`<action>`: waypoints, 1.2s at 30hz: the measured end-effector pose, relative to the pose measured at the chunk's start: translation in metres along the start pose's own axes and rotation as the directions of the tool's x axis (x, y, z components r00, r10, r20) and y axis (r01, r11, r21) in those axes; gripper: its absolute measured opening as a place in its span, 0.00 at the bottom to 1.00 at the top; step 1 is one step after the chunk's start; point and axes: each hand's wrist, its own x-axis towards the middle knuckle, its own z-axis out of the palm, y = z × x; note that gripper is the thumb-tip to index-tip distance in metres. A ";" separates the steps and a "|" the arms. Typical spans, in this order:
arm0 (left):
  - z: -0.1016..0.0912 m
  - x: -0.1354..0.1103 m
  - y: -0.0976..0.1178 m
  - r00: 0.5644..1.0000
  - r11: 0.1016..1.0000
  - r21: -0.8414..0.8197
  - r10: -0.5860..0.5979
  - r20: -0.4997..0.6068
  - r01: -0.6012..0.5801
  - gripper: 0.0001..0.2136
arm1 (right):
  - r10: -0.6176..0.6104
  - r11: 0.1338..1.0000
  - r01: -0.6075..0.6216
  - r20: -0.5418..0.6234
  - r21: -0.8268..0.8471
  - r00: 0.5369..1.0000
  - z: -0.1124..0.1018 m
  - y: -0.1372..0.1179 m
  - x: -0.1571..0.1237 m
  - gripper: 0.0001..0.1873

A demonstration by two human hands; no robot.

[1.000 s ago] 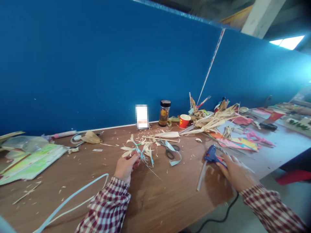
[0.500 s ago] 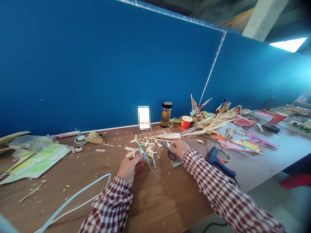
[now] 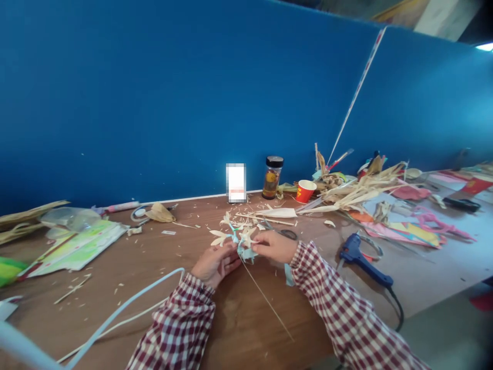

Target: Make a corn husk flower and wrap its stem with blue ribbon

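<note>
My left hand (image 3: 215, 263) pinches the base of a small straw flower (image 3: 236, 236), pale petals bound with light blue ribbon, held just above the wooden table (image 3: 239, 318). My right hand (image 3: 274, 245) meets it from the right, fingers closed on the blue ribbon at the flower's middle. A thin straw stem (image 3: 265, 300) trails from the flower toward the table's front edge. Both sleeves are red and white check.
A blue glue gun (image 3: 360, 257) lies to the right with its black cord. Scissors (image 3: 287, 234) sit behind my right hand. Further back stand a dark-lidded jar (image 3: 271, 177), a red paper cup (image 3: 305, 190) and a heap of dried husks (image 3: 358, 190). Pale blue strips (image 3: 127, 308) and green papers (image 3: 77, 246) lie left.
My right hand left the glue gun on the table, passed by the scissors and came to the flower. The left hand kept its hold. The camera shifted slightly right.
</note>
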 end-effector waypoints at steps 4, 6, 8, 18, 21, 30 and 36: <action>0.001 -0.001 0.000 0.999 0.999 0.015 -0.049 0.021 0.049 0.12 | 0.032 0.994 -0.033 0.011 0.101 0.999 0.005 0.000 0.003 0.12; 0.000 -0.001 -0.001 0.998 0.998 0.014 -0.063 0.020 0.063 0.12 | 0.065 0.992 -0.067 0.025 0.110 0.998 0.006 0.001 0.003 0.12; 0.000 0.001 -0.002 0.997 0.997 0.021 -0.074 0.011 0.074 0.13 | 0.081 0.991 -0.083 0.022 0.109 0.996 0.007 0.003 0.003 0.12; 0.000 0.001 -0.002 0.997 0.997 0.027 -0.068 -0.032 0.069 0.13 | 0.144 0.976 -0.136 -0.033 0.167 0.989 0.016 0.010 0.004 0.16; 0.001 0.001 -0.003 0.996 0.997 0.037 -0.067 -0.059 0.069 0.12 | 0.129 0.973 -0.122 -0.028 0.197 0.991 0.018 0.010 0.005 0.16; 0.000 0.003 -0.003 0.989 0.994 0.062 -0.077 -0.129 0.086 0.11 | 0.126 0.975 -0.121 -0.016 0.185 0.992 0.018 0.009 0.004 0.16; 0.001 0.003 -0.003 0.988 0.993 0.086 -0.068 -0.138 0.080 0.10 | 0.100 0.979 -0.095 -0.014 0.181 0.995 0.019 0.012 0.003 0.16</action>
